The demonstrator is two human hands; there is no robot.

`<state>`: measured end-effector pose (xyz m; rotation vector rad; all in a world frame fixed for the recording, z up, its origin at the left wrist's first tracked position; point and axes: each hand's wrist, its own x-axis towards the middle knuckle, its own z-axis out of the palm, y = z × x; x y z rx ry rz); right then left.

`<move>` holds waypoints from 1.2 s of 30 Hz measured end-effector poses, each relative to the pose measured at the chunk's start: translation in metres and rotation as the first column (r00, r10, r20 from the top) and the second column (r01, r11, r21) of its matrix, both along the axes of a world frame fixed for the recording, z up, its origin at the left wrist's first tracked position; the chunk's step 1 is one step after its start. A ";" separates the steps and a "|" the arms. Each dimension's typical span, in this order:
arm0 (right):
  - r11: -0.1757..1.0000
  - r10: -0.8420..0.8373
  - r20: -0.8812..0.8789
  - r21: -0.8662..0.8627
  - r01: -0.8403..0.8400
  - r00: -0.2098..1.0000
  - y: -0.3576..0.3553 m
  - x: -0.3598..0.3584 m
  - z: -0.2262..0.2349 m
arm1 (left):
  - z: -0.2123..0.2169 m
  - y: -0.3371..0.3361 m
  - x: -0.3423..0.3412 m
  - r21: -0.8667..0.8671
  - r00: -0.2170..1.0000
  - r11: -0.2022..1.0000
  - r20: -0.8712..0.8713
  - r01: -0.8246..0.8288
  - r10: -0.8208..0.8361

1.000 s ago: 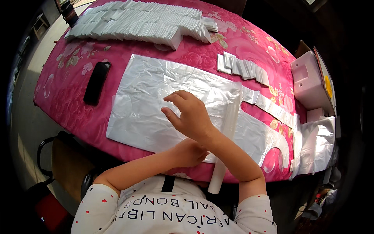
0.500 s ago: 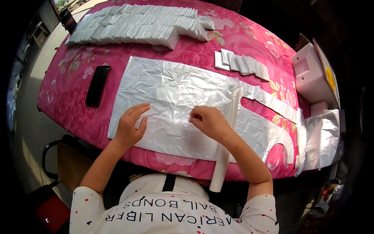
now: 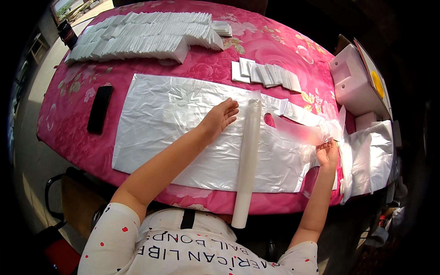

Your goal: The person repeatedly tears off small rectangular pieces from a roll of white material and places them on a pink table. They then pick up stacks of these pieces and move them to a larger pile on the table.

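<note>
So the 1 big white plastic bag [image 3: 156,123] is lying flat and a bit crinkly in the middle of the pink flowery tablecloth [image 3: 64,142], cutout end pointing right. A long whitish roll [image 3: 247,169] sits across it, near end poking out past the table edge

Left hand [image 3: 219,121] is over the bag just left of the roll, fingers close together and a little bent, nothing in them that I can see. Right hand [image 3: 327,155] is way over at the cutout end, fingers curled up against the thin see-through plastic there; can't tell if they're actually pinching it

Around all that: a black phone [image 3: 100,110] left of the bag, a short row of folded white packets [image 3: 270,75] beyond it, a massive block of packed white packets [image 3: 146,39] at the far left, plus a white foam box [image 3: 353,82] and some bunched plastic [image 3: 370,160] on the right
</note>
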<state>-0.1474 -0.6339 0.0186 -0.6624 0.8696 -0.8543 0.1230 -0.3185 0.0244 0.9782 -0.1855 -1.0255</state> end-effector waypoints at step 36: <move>-0.578 0.475 -0.726 -0.684 -0.446 0.498 0.334 0.197 0.030 | 0.004 0.334 -0.035 0.379 0.943 0.878 0.267 -0.291 0.198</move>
